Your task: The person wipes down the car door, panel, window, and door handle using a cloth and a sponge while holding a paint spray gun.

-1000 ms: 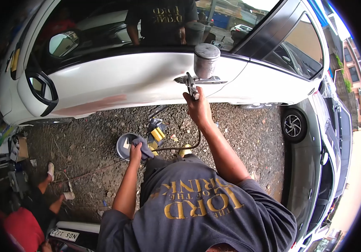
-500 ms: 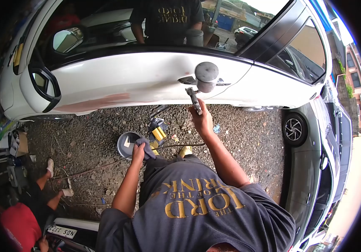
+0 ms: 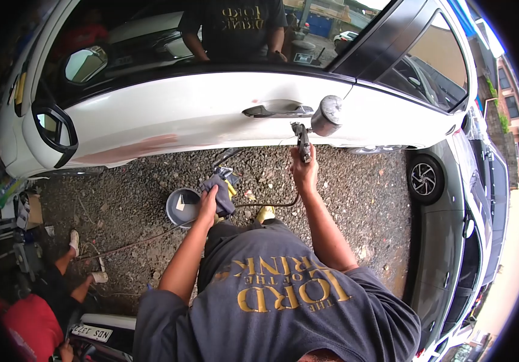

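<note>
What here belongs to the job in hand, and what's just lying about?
Seems part of the job:
spray gun in the right hand
grey cloth in the left hand
white car before them
dark hose

Probably just around:
grey car
cardboard box
bucket, though I can't be sure

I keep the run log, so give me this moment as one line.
right grip: holding spray gun, before white car door | left grip: holding grey cloth | gun-door contact: unclear
</note>
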`<control>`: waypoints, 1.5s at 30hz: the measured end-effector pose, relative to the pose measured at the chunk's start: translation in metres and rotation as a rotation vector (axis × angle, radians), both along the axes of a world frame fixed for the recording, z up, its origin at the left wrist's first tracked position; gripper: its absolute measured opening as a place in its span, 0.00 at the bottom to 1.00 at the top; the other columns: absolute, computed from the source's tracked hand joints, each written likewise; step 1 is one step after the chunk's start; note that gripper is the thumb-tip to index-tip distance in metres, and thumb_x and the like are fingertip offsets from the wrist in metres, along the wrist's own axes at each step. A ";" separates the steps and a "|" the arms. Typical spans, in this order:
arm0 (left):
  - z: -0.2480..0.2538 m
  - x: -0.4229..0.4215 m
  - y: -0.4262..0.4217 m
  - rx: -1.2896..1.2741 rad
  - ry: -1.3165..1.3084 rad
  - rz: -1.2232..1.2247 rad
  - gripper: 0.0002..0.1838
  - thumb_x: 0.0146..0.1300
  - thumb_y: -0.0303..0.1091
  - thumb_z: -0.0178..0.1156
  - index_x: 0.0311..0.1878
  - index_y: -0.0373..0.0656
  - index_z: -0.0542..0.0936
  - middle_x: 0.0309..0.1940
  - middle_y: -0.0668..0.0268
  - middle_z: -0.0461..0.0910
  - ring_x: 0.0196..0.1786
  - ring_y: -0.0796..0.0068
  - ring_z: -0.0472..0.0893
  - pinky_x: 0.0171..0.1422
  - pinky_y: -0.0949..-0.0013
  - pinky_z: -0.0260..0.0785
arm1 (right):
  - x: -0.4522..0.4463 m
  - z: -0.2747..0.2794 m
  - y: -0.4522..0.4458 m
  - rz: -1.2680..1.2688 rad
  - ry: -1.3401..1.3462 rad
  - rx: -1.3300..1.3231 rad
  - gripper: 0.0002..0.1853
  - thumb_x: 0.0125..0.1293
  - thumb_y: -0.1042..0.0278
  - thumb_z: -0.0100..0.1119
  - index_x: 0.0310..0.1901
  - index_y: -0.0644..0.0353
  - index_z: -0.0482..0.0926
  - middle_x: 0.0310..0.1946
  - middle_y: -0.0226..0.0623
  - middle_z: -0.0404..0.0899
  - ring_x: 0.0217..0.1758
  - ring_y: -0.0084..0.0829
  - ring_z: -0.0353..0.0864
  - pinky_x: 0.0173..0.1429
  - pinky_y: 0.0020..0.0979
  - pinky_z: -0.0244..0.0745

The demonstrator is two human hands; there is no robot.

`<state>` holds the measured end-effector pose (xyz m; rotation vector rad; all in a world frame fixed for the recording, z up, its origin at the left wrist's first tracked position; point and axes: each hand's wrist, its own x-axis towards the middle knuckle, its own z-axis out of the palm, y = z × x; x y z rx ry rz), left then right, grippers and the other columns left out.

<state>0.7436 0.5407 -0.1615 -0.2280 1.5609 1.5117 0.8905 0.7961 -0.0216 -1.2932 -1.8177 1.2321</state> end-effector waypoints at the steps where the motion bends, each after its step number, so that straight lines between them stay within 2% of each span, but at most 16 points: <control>1: 0.002 0.004 0.007 -0.005 0.031 -0.012 0.32 0.73 0.52 0.63 0.67 0.35 0.75 0.63 0.59 0.79 0.65 0.68 0.77 0.72 0.65 0.66 | 0.002 0.004 0.001 -0.008 0.005 -0.001 0.14 0.74 0.59 0.66 0.51 0.58 0.74 0.25 0.29 0.76 0.21 0.21 0.75 0.25 0.29 0.70; 4: 0.008 0.010 0.022 0.094 0.063 -0.098 0.32 0.73 0.53 0.63 0.66 0.34 0.74 0.63 0.59 0.79 0.67 0.68 0.76 0.74 0.64 0.64 | 0.008 0.008 0.009 -0.032 -0.006 -0.024 0.15 0.74 0.58 0.66 0.51 0.58 0.74 0.24 0.29 0.76 0.21 0.21 0.75 0.25 0.29 0.69; 5: 0.012 0.016 0.028 0.093 0.076 -0.104 0.31 0.74 0.53 0.63 0.66 0.34 0.74 0.63 0.59 0.79 0.67 0.69 0.76 0.73 0.64 0.64 | 0.013 0.008 0.013 -0.018 -0.046 -0.036 0.26 0.72 0.57 0.67 0.65 0.59 0.72 0.25 0.34 0.80 0.21 0.25 0.79 0.28 0.33 0.73; 11: 0.026 0.045 0.074 0.132 0.190 -0.058 0.23 0.76 0.48 0.61 0.61 0.38 0.80 0.55 0.65 0.83 0.58 0.73 0.79 0.66 0.68 0.68 | 0.029 0.018 0.029 -0.017 0.010 -0.105 0.23 0.73 0.58 0.66 0.63 0.59 0.73 0.25 0.33 0.79 0.21 0.25 0.78 0.27 0.32 0.73; 16: 0.064 0.056 0.146 0.440 0.123 0.098 0.19 0.78 0.39 0.59 0.67 0.42 0.76 0.61 0.66 0.80 0.60 0.76 0.78 0.68 0.69 0.67 | 0.042 0.031 0.040 0.021 0.067 -0.164 0.21 0.73 0.60 0.65 0.61 0.59 0.73 0.26 0.33 0.78 0.20 0.23 0.76 0.25 0.30 0.72; 18: 0.058 0.059 0.177 0.440 0.342 0.063 0.20 0.79 0.38 0.59 0.68 0.42 0.75 0.59 0.64 0.81 0.60 0.74 0.80 0.66 0.67 0.70 | 0.048 0.042 0.044 0.055 0.063 -0.228 0.21 0.73 0.60 0.65 0.61 0.59 0.72 0.26 0.33 0.78 0.20 0.23 0.76 0.25 0.30 0.72; 20: 0.117 0.059 0.197 0.223 0.736 -0.085 0.20 0.79 0.39 0.58 0.67 0.39 0.75 0.56 0.59 0.82 0.58 0.69 0.81 0.64 0.64 0.71 | 0.049 0.057 0.046 0.100 0.077 -0.257 0.23 0.73 0.60 0.66 0.61 0.62 0.71 0.26 0.33 0.78 0.20 0.24 0.77 0.25 0.30 0.73; 24: 0.165 0.043 0.244 0.001 1.382 0.044 0.22 0.73 0.37 0.63 0.67 0.42 0.76 0.54 0.50 0.85 0.62 0.54 0.80 0.68 0.56 0.70 | 0.046 0.078 0.060 0.174 0.021 -0.246 0.29 0.72 0.59 0.68 0.66 0.66 0.68 0.25 0.36 0.79 0.19 0.27 0.78 0.25 0.32 0.74; 27: 0.146 0.010 0.275 -0.163 1.812 -0.372 0.24 0.66 0.37 0.68 0.64 0.45 0.79 0.51 0.57 0.86 0.63 0.54 0.79 0.66 0.48 0.69 | 0.053 0.083 0.073 0.216 0.031 -0.230 0.32 0.71 0.58 0.68 0.68 0.68 0.68 0.26 0.39 0.80 0.19 0.28 0.79 0.26 0.34 0.75; 30: 0.179 -0.003 0.304 -0.504 1.581 -0.793 0.25 0.59 0.37 0.73 0.59 0.45 0.81 0.50 0.58 0.87 0.58 0.54 0.82 0.64 0.48 0.68 | 0.063 0.094 0.076 0.214 0.066 -0.240 0.33 0.71 0.58 0.68 0.68 0.70 0.67 0.28 0.44 0.83 0.20 0.31 0.80 0.27 0.36 0.76; 33: 0.193 -0.002 0.308 -0.529 1.519 -0.873 0.25 0.57 0.35 0.73 0.58 0.45 0.81 0.50 0.59 0.87 0.57 0.55 0.83 0.64 0.49 0.67 | 0.079 0.098 0.079 0.243 0.054 -0.228 0.31 0.72 0.57 0.67 0.69 0.66 0.68 0.25 0.40 0.81 0.20 0.30 0.82 0.29 0.36 0.77; 37: 0.141 0.008 0.291 -0.203 1.917 -0.432 0.22 0.56 0.27 0.69 0.56 0.45 0.81 0.50 0.64 0.87 0.58 0.59 0.82 0.64 0.52 0.68 | 0.087 0.086 0.080 0.210 0.100 -0.260 0.32 0.72 0.57 0.67 0.69 0.65 0.68 0.24 0.39 0.80 0.20 0.30 0.81 0.29 0.37 0.76; 40: 0.136 0.034 0.280 -0.099 1.906 -0.307 0.24 0.60 0.19 0.61 0.62 0.40 0.80 0.61 0.56 0.82 0.69 0.50 0.76 0.74 0.50 0.65 | 0.087 0.083 0.078 0.216 0.096 -0.258 0.33 0.72 0.56 0.67 0.70 0.66 0.67 0.24 0.40 0.80 0.20 0.30 0.81 0.29 0.36 0.76; 43: 0.110 0.074 0.263 0.033 1.462 -0.144 0.24 0.69 0.25 0.61 0.68 0.38 0.76 0.67 0.45 0.76 0.71 0.43 0.73 0.75 0.51 0.65 | 0.087 0.069 0.081 0.274 0.054 -0.205 0.34 0.71 0.56 0.68 0.71 0.65 0.67 0.26 0.48 0.82 0.23 0.36 0.84 0.33 0.39 0.77; 44: 0.100 0.082 0.258 0.022 1.064 -0.095 0.22 0.74 0.30 0.60 0.68 0.36 0.76 0.65 0.48 0.78 0.68 0.50 0.77 0.74 0.55 0.66 | 0.087 0.062 0.081 0.288 0.035 -0.161 0.33 0.71 0.57 0.68 0.70 0.64 0.68 0.27 0.51 0.83 0.24 0.38 0.85 0.35 0.40 0.78; 45: 0.068 0.074 0.252 0.154 0.900 0.050 0.22 0.78 0.34 0.56 0.70 0.36 0.74 0.65 0.51 0.79 0.67 0.55 0.78 0.72 0.59 0.68 | 0.088 0.061 0.082 0.310 0.010 -0.156 0.32 0.71 0.57 0.68 0.70 0.62 0.69 0.28 0.53 0.83 0.25 0.39 0.85 0.36 0.41 0.78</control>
